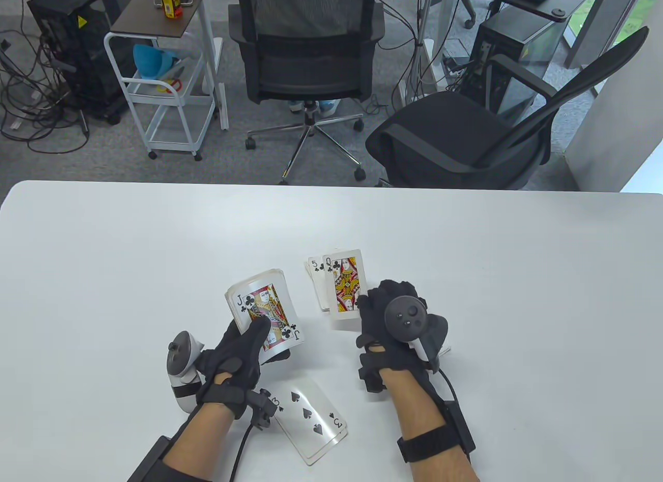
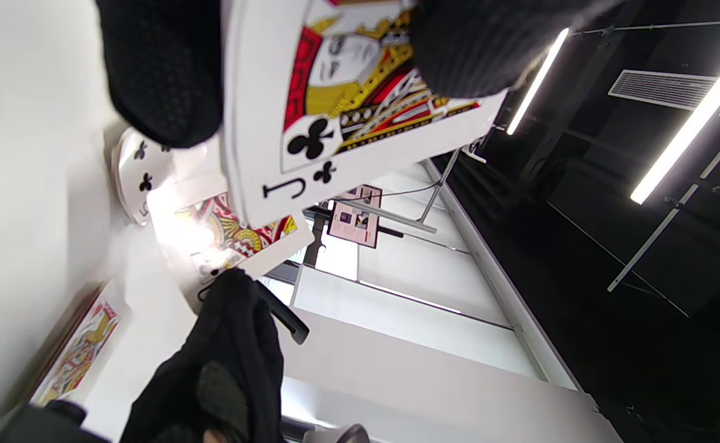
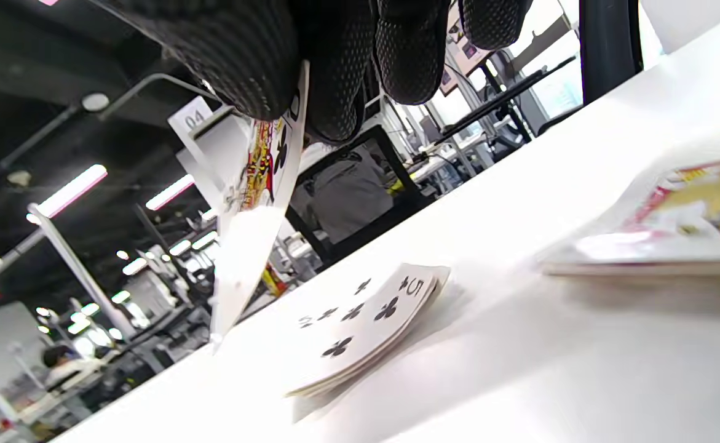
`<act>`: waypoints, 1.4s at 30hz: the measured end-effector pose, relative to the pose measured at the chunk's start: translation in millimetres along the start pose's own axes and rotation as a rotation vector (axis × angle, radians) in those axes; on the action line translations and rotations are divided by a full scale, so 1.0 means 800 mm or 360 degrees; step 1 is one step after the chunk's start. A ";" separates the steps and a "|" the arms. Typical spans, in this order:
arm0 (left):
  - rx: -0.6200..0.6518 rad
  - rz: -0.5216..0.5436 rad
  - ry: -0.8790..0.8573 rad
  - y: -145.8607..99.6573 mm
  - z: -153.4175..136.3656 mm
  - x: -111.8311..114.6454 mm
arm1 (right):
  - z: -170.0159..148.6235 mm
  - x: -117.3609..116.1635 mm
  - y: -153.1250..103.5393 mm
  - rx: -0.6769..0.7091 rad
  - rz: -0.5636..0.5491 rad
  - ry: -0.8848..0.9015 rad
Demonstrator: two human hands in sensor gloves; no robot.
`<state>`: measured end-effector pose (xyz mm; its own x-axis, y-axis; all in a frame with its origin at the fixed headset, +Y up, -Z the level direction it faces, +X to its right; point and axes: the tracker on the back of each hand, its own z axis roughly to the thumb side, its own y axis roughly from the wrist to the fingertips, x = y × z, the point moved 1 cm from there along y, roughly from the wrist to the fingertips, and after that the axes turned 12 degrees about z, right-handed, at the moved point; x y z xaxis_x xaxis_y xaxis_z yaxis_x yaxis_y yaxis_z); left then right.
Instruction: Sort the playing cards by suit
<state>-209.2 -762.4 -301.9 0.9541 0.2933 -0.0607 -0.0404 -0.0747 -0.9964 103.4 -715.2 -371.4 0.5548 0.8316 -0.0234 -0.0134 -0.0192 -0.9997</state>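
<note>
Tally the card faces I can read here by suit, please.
Clubs: 3 – jack of clubs on the left hand's deck, queen of clubs pinched by the right hand, five of clubs on the pile.
Spades: 1 – three of spades.
Total: 4

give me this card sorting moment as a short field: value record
left hand: left hand grips the deck, face up, jack of clubs on top
right hand: right hand pinches the queen of clubs, raised above the table
clubs pile: clubs pile on the table with the five of clubs showing, partly behind the queen in the table view
spades pile: spades pile near the left wrist, three of spades on top
other pile: a face-card pile beside the right hand, suit unreadable
surface: white table
</note>
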 end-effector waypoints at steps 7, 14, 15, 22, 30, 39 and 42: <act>0.0005 -0.0008 -0.0006 -0.002 0.002 0.000 | 0.036 -0.021 0.073 -0.0166 0.0381 -0.0241; 0.0003 -0.0021 -0.0003 -0.003 0.003 0.001 | 0.045 -0.065 0.101 -0.0311 0.0445 -0.0672; 0.0003 -0.0020 -0.0011 -0.003 0.004 0.001 | 0.045 -0.070 0.101 -0.0336 0.0438 -0.0739; 0.0001 -0.0031 -0.0007 -0.003 0.005 0.001 | 0.049 -0.065 0.088 -0.0240 0.0263 -0.0906; -0.0015 -0.0060 0.0032 -0.005 -0.001 0.011 | 0.066 -0.019 0.013 0.0159 0.0174 -0.0314; -0.0041 -0.0068 0.0076 -0.006 -0.005 0.015 | 0.063 -0.024 -0.064 0.0525 0.0051 0.0154; -0.0066 -0.0060 0.0074 -0.005 -0.007 0.012 | 0.066 -0.030 -0.071 0.0604 0.0057 0.0264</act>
<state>-198.0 -764.9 -298.2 0.9674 0.2524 -0.0195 0.0071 -0.1044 -0.9945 46.7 -704.6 -313.8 0.6747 0.7327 -0.0891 -0.3238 0.1854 -0.9278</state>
